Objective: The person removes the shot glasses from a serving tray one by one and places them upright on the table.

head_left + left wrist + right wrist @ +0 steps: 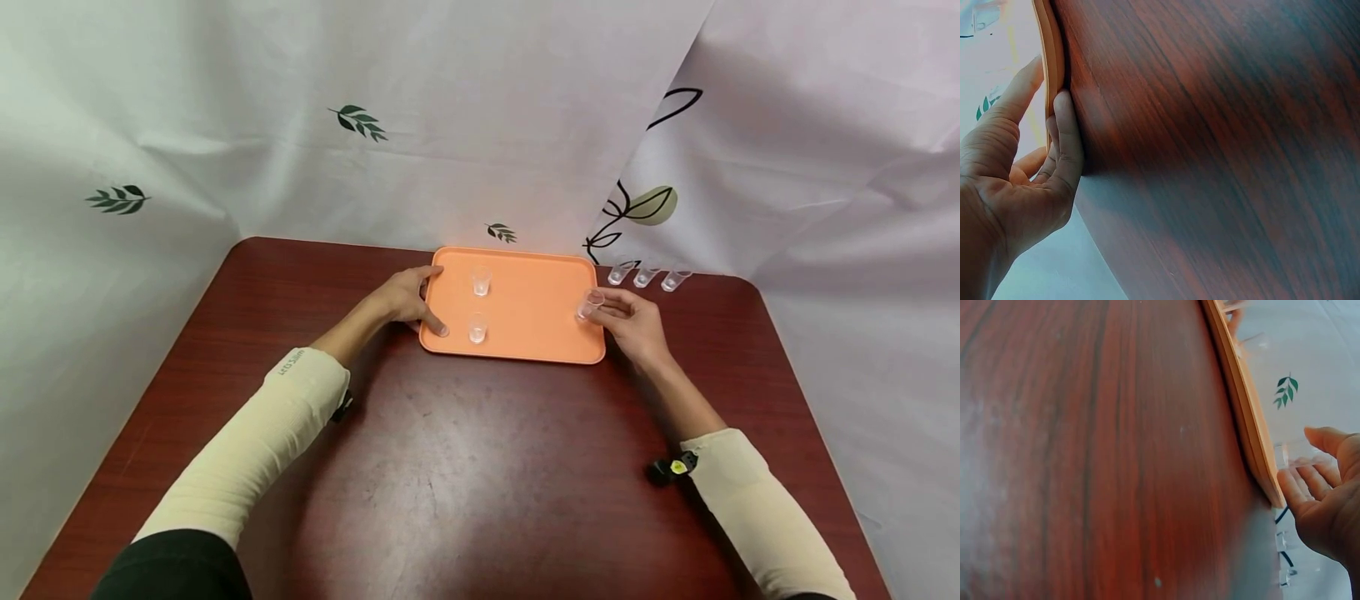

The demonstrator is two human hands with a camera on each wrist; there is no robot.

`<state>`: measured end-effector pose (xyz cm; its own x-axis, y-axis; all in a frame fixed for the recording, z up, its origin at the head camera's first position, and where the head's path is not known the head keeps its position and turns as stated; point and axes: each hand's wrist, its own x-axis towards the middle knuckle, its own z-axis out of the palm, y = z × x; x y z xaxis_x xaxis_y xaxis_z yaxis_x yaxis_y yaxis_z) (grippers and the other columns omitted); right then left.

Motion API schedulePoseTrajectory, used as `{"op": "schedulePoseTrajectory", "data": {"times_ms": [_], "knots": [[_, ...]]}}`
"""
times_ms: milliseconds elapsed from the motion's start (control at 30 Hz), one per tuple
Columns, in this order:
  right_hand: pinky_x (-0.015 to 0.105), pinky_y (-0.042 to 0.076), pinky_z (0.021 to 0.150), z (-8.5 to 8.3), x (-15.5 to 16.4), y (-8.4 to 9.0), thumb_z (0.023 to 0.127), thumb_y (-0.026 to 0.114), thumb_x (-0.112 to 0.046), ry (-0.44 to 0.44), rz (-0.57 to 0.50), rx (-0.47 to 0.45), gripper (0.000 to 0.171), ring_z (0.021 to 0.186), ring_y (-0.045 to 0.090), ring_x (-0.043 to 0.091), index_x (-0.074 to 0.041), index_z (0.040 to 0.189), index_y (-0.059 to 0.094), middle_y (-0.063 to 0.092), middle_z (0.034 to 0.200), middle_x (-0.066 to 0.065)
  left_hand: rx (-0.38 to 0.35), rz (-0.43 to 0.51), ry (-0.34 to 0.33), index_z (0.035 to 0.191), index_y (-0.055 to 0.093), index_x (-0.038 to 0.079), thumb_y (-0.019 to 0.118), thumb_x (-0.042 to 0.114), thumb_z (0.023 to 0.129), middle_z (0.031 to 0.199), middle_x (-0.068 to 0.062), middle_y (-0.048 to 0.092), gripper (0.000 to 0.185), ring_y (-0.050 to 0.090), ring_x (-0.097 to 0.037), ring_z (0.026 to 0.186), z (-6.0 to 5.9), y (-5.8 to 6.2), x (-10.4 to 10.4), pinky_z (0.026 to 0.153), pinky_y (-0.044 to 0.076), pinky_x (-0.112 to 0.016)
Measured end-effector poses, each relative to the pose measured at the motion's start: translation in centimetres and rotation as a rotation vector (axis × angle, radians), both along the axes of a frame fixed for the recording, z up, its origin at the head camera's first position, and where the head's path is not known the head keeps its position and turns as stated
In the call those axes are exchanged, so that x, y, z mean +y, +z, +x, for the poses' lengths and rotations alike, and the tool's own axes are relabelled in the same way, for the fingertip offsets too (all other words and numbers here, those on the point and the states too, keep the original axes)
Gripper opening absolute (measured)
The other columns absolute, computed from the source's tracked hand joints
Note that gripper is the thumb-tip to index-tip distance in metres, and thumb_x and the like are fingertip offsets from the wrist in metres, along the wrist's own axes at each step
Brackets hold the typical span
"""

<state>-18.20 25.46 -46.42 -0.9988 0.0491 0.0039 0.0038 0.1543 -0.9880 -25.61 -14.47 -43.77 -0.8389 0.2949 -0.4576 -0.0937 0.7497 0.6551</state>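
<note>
Both hands work at the orange tray (525,333); the left hand (408,298) grips its left short edge, thumb on the rim and fingers curled beside it (probably to keep the tray from sliding); the right hand (633,321) pinches a small clear cup (590,304) at the tray's right edge, the cup tilted with its mouth toward the left and up; two cups (480,282) stand upright on the left part of the tray; three more cups (647,275) wait in a row on the table (465,483) behind the right hand; the tray's long axis runs left to right
</note>
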Motion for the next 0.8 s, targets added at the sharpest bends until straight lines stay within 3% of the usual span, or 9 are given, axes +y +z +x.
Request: {"op": "schedulePoseTrajectory", "data": {"times_ms": [300,567,800], "knots": [[0.013,0.065,0.089,0.1,1.4,0.2,0.099,0.086,-0.003,-0.04,-0.001,0.025,0.049,0.098,0.079,-0.006,0.012,0.143,0.071,0.081,0.105,-0.021,0.0,0.012,0.004,0.182,0.025,0.019,0.105,0.014,0.081,0.178,-0.024,0.035,0.129,0.072,-0.018,0.07,0.0,0.1,0.1,0.068,0.069,-0.031],[0.014,0.066,0.087,0.2,2.8,-0.1,0.098,0.084,0.003,-0.073,-0.091,0.024,0.047,0.095,0.081,-0.001,0.015,0.141,0.069,0.084,0.103,-0.015,-0.009,0.01,0.003,0.182,0.024,0.02,0.105,0.015,0.081,0.174,-0.024,0.039,0.129,0.071,-0.018,0.07,-0.1,-0.1,0.1,0.067,0.068,-0.031],[0.009,0.063,0.084,0.4,4.8,-0.2,0.098,0.086,0.0,-0.146,-0.048,-0.017,0.048,0.095,0.078,-0.007,0.011,0.142,0.071,0.083,0.099,-0.021,0.001,0.01,0.003,0.182,0.026,0.019,0.105,0.015,0.081,0.175,-0.024,0.039,0.129,0.07,-0.018,0.071,0.0,-0.1,0.0,0.067,0.066,-0.029]]}}
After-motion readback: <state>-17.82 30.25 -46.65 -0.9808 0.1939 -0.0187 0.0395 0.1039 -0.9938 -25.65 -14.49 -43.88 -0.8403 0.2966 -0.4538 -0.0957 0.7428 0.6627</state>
